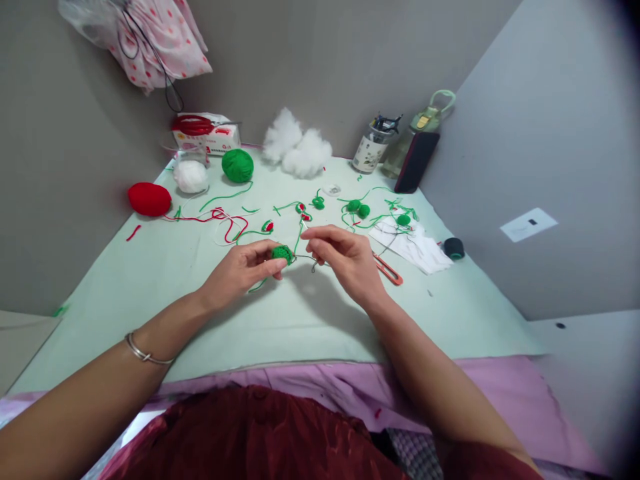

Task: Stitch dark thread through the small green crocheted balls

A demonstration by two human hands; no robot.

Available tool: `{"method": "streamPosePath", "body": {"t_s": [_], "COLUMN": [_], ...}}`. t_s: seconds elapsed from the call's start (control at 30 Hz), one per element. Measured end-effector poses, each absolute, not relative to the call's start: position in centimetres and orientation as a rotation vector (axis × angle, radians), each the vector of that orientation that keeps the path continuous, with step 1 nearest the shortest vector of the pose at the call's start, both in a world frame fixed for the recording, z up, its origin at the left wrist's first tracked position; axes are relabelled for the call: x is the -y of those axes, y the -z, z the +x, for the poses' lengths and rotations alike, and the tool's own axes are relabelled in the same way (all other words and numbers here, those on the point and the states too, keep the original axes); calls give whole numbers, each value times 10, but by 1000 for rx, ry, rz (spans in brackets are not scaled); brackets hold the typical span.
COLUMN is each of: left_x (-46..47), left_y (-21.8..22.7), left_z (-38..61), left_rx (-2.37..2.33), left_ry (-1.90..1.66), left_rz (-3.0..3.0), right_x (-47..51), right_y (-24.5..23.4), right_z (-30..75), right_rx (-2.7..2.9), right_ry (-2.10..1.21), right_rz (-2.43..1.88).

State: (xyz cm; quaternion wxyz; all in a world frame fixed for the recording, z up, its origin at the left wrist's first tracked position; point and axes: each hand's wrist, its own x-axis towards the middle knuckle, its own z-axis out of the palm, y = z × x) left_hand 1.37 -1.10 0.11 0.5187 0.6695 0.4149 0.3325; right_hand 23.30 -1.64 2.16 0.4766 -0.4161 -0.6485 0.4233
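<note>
Between the thumb and fingers of my left hand point(250, 267) is a small green crocheted piece point(283, 254), held just above the table. A dark thread point(313, 259) runs from its right side to beneath my right hand point(345, 257). My right thumb and forefinger are pinched together, with a thin pale sliver like a sewing needle point(304, 225) at their tips; it is too small to see well. Small red, white and green crocheted pieces point(268, 227) lie just beyond my hands. Several small green crocheted balls point(364, 211) with loose tails lie farther right.
Red yarn point(149, 199), white yarn point(191, 177) and green yarn point(237, 165) stand back left, near white stuffing point(297, 147). An orange cutter point(388, 269), white tissue point(415, 247) and black thread spool point(454, 249) lie right. A phone point(417, 162) leans against a bottle point(427, 120).
</note>
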Motion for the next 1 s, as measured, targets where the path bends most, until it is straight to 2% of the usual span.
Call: {"method": "streamPosePath", "body": {"t_s": [0.23, 0.53, 0.67, 1.0], "left_x": [13, 10, 9, 7], "left_y": [5, -6, -4, -3], "left_z": [16, 14, 12, 11], "left_rx": [-988, -942, -902, -841], "left_ry": [-755, -649, -702, -879], "left_rz": [1676, 1631, 1531, 1187], "right_x": [22, 15, 14, 18], "right_y": [-15, -7, -9, -15], "right_z": [223, 224, 225, 229], "right_rx": [1960, 2068, 2020, 1913], "right_ry": [-627, -79, -84, -383], "right_rz": [-997, -903, -908, -947]}}
